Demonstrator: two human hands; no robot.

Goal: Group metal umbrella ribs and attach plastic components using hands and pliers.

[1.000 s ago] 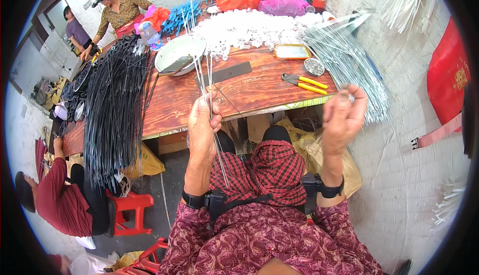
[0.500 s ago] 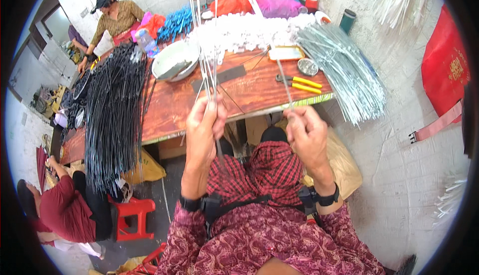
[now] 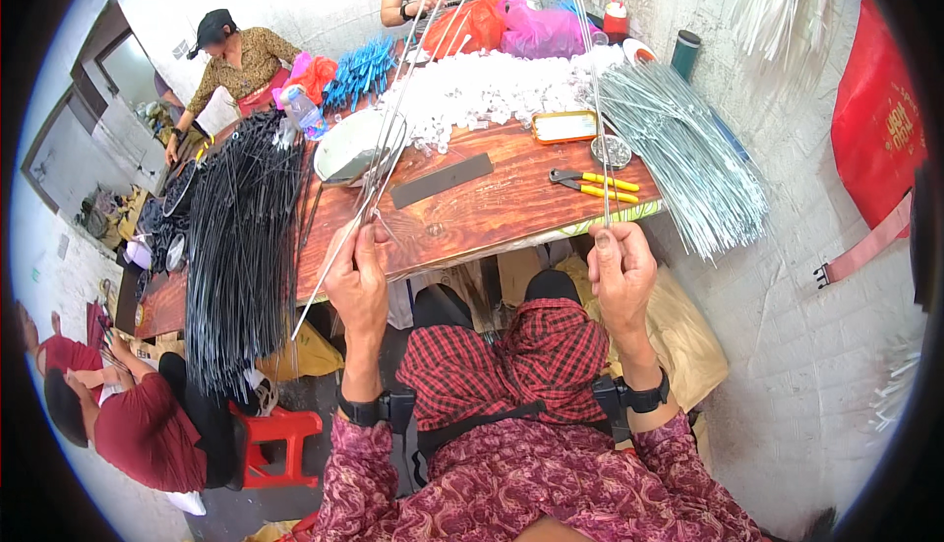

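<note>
My left hand (image 3: 359,281) pinches several long, thin grey rods (image 3: 395,114), which fan upward past the table edge; some have white tips. One rod in that bunch slants down to the left below my fingers. On the right, my right hand (image 3: 623,267) is closed on a few thin grey strands (image 3: 594,90) that rise nearly straight up. Both hands are in front of the table's near edge, above my lap. Cutting pliers (image 3: 605,188) with yellow handles lie on the table just behind my right hand.
On the wooden table (image 3: 472,212) are a dark flat bar (image 3: 441,181), a pale bowl (image 3: 339,158), an orange-rimmed tray (image 3: 537,129), a round dish (image 3: 612,152) and white pieces (image 3: 472,90). Black strands (image 3: 241,247) overhang left, grey ones (image 3: 688,158) right. Co-workers sit left and across.
My hands have moved farther apart and slightly lower. The left bunch has tilted, with its tops leaning right; the right-hand strands now stand taller and more upright. My view has shifted a little.
</note>
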